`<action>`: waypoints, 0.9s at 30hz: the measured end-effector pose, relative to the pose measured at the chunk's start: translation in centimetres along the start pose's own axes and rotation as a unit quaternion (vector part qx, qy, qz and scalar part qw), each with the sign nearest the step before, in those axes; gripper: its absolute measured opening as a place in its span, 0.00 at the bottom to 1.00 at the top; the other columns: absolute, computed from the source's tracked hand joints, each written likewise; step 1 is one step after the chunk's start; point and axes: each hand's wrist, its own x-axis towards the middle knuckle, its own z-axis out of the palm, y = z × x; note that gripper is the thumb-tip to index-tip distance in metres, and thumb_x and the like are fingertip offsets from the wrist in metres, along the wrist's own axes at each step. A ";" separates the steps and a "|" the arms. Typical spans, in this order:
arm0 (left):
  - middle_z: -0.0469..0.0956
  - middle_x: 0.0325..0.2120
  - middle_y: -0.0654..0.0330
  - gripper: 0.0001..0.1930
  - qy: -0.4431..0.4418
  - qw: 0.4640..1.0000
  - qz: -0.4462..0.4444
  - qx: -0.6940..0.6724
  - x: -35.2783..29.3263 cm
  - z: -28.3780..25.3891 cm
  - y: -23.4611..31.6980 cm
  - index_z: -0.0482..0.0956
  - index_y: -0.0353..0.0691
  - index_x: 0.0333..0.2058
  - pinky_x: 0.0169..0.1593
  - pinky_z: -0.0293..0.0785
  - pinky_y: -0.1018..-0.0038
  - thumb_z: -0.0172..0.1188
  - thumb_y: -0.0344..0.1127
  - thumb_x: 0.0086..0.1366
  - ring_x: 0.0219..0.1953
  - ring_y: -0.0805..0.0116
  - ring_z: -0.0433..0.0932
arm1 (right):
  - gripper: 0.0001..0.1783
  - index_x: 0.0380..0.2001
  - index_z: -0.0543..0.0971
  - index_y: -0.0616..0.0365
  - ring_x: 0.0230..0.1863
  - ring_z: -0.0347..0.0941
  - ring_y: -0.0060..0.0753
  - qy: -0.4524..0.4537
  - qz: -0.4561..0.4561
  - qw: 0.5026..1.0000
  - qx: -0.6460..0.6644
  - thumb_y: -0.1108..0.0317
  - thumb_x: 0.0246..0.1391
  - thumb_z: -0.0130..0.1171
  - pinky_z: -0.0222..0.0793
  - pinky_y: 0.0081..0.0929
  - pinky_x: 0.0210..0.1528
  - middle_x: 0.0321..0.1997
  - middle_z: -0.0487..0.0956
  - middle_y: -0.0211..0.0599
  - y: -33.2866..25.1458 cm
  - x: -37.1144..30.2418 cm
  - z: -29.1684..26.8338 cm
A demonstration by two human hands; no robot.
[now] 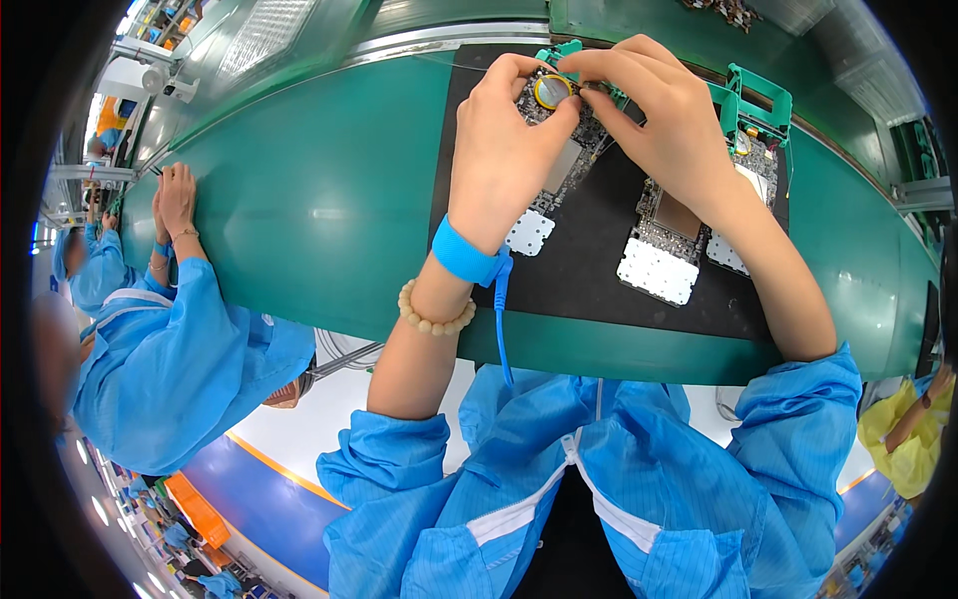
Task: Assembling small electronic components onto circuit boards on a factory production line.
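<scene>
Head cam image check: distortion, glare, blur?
Head view: green bench bows with fisheye distortion, pale glare on its left part; left hand and right hand fairly crisp; co-worker's head at left rim blurred.

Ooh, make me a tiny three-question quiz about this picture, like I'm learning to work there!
1. True or false: The left hand and the right hand are both at the circuit board with the round, yellow-rimmed silver part.

2. Pick one. What colour is the mat under that circuit board?
A) White
B) Black
C) Red

3. Fill in the blank: On the left arm, a blue strap sits nearer the hand than a bracelet made of pale round ____.

Key: 1. True. 2. B. 3. Beads.
</scene>
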 end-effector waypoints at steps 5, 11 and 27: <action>0.79 0.27 0.53 0.15 0.007 1.000 -0.014 -0.012 0.1 -0.1 0.0 0.72 0.30 0.35 0.36 0.74 0.72 0.62 0.33 0.52 0.30 0.66 0.79 | 0.13 0.34 0.77 0.54 0.34 0.72 0.35 0.016 0.029 0.999 0.034 0.78 0.42 0.59 0.70 0.30 0.34 0.29 0.77 0.32 -0.1 -0.1 0.2; 0.79 0.26 0.54 0.14 0.014 0.999 -0.039 -0.018 -0.1 -0.1 0.6 0.73 0.30 0.34 0.35 0.73 0.73 0.61 0.34 0.53 0.29 0.68 0.78 | 0.12 0.33 0.77 0.52 0.33 0.69 0.33 0.008 0.081 0.995 0.059 0.78 0.43 0.57 0.62 0.30 0.39 0.28 0.76 0.30 -0.7 -0.2 0.3; 0.78 0.24 0.58 0.13 -0.010 0.996 -0.070 0.046 0.4 -0.7 -1.4 0.73 0.32 0.35 0.32 0.71 0.76 0.61 0.33 0.52 0.27 0.74 0.75 | 0.18 0.42 0.76 0.51 0.42 0.70 0.33 -0.122 0.155 0.971 0.135 0.69 0.45 0.58 0.63 0.34 0.50 0.32 0.75 0.30 1.7 1.5 -0.8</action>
